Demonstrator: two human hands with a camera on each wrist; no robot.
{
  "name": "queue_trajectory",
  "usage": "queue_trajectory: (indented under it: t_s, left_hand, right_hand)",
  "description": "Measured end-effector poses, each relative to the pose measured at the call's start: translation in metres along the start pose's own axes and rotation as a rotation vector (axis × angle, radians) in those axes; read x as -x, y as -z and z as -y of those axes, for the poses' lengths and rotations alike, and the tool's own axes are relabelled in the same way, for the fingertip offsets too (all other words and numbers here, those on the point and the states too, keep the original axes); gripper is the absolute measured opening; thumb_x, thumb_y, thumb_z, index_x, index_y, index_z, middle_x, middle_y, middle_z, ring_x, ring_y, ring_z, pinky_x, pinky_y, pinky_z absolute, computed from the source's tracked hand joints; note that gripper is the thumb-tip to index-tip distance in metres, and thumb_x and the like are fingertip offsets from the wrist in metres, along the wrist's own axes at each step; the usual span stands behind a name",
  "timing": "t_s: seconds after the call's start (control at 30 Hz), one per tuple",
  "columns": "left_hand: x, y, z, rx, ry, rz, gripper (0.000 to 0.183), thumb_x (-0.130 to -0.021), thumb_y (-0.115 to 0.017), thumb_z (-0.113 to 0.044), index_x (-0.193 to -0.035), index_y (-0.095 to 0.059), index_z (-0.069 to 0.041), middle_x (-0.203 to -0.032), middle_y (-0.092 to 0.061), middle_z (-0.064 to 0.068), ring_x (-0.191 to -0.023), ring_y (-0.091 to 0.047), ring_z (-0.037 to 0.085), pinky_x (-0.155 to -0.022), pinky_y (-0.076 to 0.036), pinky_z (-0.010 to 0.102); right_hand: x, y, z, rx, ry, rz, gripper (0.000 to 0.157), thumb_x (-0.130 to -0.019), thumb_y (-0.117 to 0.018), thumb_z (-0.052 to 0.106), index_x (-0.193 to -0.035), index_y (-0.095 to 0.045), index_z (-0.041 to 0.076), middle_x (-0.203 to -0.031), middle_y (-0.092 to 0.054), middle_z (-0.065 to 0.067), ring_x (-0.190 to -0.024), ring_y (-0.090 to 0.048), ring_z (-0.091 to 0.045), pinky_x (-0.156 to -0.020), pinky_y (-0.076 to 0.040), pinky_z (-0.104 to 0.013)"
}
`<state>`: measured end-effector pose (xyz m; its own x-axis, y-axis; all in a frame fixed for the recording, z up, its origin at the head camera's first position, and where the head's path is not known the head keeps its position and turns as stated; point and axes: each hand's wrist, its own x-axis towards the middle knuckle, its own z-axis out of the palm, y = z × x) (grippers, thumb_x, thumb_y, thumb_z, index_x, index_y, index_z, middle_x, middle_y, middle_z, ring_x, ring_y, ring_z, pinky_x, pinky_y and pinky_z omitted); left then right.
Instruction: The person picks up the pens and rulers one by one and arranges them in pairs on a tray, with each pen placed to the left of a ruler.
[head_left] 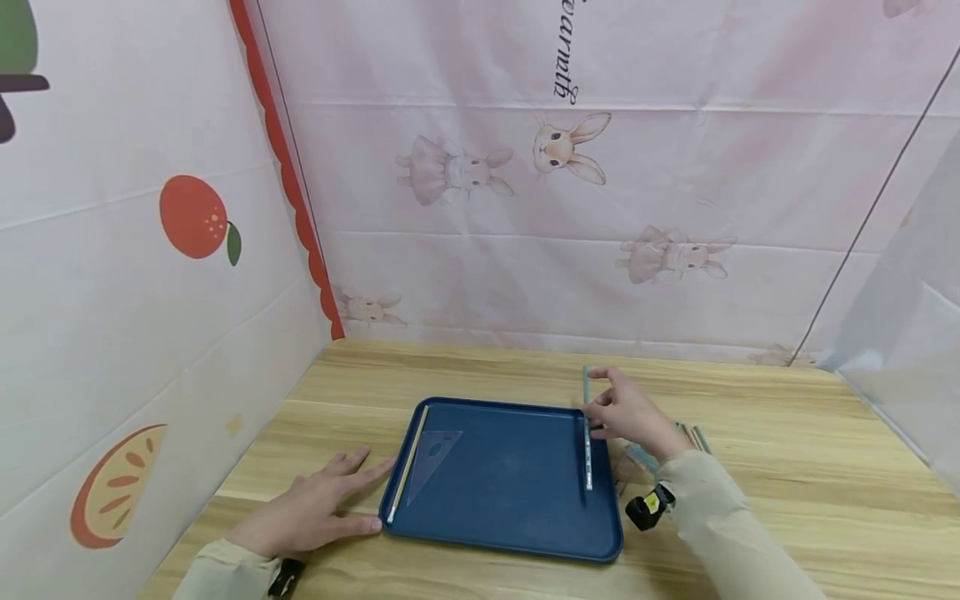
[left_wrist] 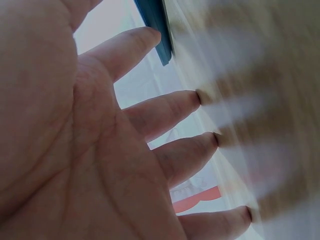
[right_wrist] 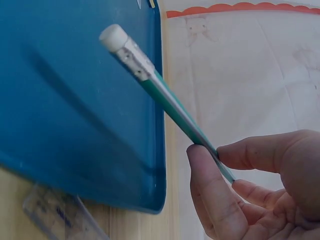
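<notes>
My right hand (head_left: 630,412) pinches a green pencil (right_wrist: 165,97) between thumb and fingers, its white eraser end pointing towards me. The pencil hangs over the right side of a blue tray (head_left: 510,483), and its shadow falls on the tray floor. My left hand (head_left: 318,504) rests beside the tray's left edge with fingers spread, fingertips on the table, the thumb and index finger near the rim. Along the left inside of the tray lies a yellowish pencil (head_left: 409,462). Next to it lies a clear set square (head_left: 432,457).
On the wooden table (head_left: 795,467), several pencils (head_left: 697,437) lie right of the tray, partly hidden by my right wrist. A clear plastic item (right_wrist: 60,212) lies close to the tray's right edge. Printed cloth walls (head_left: 480,275) stand at the back and sides.
</notes>
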<state>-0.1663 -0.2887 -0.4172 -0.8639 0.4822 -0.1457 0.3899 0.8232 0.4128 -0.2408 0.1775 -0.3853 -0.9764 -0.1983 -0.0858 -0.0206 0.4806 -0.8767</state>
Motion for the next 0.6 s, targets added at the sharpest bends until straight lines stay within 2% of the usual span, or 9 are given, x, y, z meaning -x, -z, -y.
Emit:
queue_trajectory:
  t_s: [0.3, 0.6]
  left_hand:
    - [-0.001, -0.001, 0.001, -0.001, 0.003, 0.000, 0.086, -0.096, -0.070, -0.064, -0.168, -0.040, -0.029, -0.174, -0.028, 0.029, -0.155, -0.027, 0.065, -0.094, -0.027, 0.098]
    - [-0.001, -0.001, 0.001, 0.008, 0.009, 0.001, 0.085, -0.096, -0.071, -0.063, -0.167, -0.040, -0.030, -0.174, -0.028, 0.029, -0.155, -0.026, 0.065, -0.094, -0.026, 0.099]
  right_hand:
    - [-0.007, -0.016, 0.006, 0.015, 0.013, 0.002, 0.064, -0.105, -0.060, 0.001, -0.162, -0.030, -0.003, -0.112, -0.066, -0.026, -0.092, -0.072, -0.026, -0.082, -0.068, -0.043]
    - [-0.010, -0.028, 0.010, -0.003, 0.007, 0.011, 0.064, -0.105, -0.063, 0.001, -0.162, -0.033, 0.000, -0.111, -0.067, -0.024, -0.091, -0.072, -0.026, -0.081, -0.067, -0.042]
